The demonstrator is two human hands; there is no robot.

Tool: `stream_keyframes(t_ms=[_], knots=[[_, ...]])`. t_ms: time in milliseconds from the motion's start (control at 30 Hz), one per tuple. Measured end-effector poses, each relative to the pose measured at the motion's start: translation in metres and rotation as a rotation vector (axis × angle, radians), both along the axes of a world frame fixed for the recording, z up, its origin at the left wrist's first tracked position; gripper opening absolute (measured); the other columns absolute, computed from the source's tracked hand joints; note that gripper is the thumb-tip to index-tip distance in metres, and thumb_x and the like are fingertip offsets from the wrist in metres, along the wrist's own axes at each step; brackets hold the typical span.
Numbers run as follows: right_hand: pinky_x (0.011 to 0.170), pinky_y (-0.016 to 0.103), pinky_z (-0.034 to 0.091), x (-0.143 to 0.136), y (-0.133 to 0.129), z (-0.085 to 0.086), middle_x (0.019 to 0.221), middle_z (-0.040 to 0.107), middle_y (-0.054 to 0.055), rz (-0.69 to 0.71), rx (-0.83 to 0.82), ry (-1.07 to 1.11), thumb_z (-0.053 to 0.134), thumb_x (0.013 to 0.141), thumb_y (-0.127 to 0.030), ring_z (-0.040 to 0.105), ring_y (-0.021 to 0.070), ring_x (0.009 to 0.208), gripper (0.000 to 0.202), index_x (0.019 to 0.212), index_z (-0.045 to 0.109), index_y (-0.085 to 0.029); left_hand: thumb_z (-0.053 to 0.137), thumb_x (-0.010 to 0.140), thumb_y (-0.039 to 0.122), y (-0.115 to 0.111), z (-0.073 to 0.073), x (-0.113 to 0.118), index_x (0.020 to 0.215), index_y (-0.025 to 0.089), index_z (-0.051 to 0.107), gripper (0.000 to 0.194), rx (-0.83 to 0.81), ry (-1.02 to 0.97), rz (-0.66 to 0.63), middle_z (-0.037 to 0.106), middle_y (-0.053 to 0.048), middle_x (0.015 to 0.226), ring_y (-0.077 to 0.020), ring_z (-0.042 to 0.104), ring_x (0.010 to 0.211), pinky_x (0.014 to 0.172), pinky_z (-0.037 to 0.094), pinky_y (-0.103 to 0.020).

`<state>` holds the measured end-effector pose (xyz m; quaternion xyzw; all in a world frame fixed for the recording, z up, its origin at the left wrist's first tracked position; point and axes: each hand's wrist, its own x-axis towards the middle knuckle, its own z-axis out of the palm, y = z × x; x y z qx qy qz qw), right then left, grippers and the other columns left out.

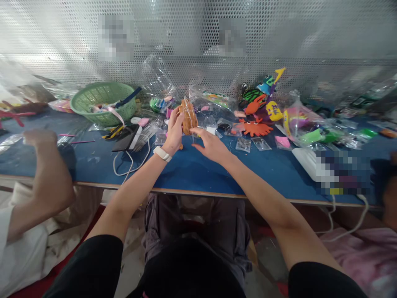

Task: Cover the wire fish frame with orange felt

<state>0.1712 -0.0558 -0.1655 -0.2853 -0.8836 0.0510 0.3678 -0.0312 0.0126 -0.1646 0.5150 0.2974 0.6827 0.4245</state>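
Over the blue table, my left hand (174, 131) is closed around the left side of an orange-brown piece wrapped in clear plastic (188, 117). A white band sits on that wrist. My right hand (211, 144) reaches in from the right, its fingertips at the lower end of the wrapped piece. Its thumb and forefinger are apart, and the other fingers are partly hidden. Just behind the hands lie small pink foam pieces and clear bags. A black phone-like slab (124, 142) with a white cable lies left of my left hand.
A green basket (104, 93) with odds and ends stands at the back left. To the right are an orange crab shape (257, 127), colourful foam pieces, clear bags and a white corded device (305, 163). Co-workers' arms show on both sides. A perforated metal panel (186, 33) closes off the back.
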Motion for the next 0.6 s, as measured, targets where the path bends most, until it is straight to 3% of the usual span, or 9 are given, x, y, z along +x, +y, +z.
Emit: stream_keyframes(t_ms=[200,400,600], knots=[[0.124,0.068,0.066,0.001,0.003,-0.003,0.15,0.082,0.017,-0.016,0.053,-0.033,0.078,0.11,-0.022,0.08,0.0421,0.142,0.042,0.148,0.062,-0.026,0.086,0.103,0.076,0.001,0.004,-0.009,0.114,0.026,0.08,0.052,-0.039,-0.109,0.022,0.079,-0.006,0.108,-0.018,0.078,0.09,0.071,0.062,-0.027],[0.123,0.066,0.066,0.004,0.003,0.001,0.147,0.084,0.015,-0.011,0.098,-0.077,0.076,0.109,-0.014,0.079,0.0406,0.142,0.039,0.144,0.065,-0.025,0.097,0.099,0.061,0.008,0.014,-0.028,0.107,0.024,0.082,0.041,-0.006,-0.052,0.023,0.081,-0.005,0.104,-0.0175,0.079,0.094,0.076,0.067,-0.029],[0.125,0.07,0.064,0.005,0.001,0.006,0.148,0.084,0.014,-0.036,0.035,-0.098,0.076,0.108,-0.012,0.079,0.0416,0.144,0.04,0.144,0.067,-0.027,0.091,0.105,0.045,0.009,0.024,-0.04,0.106,0.024,0.084,0.022,-0.012,0.062,0.076,0.085,-0.005,0.1,-0.0171,0.081,0.091,0.084,0.07,-0.032]])
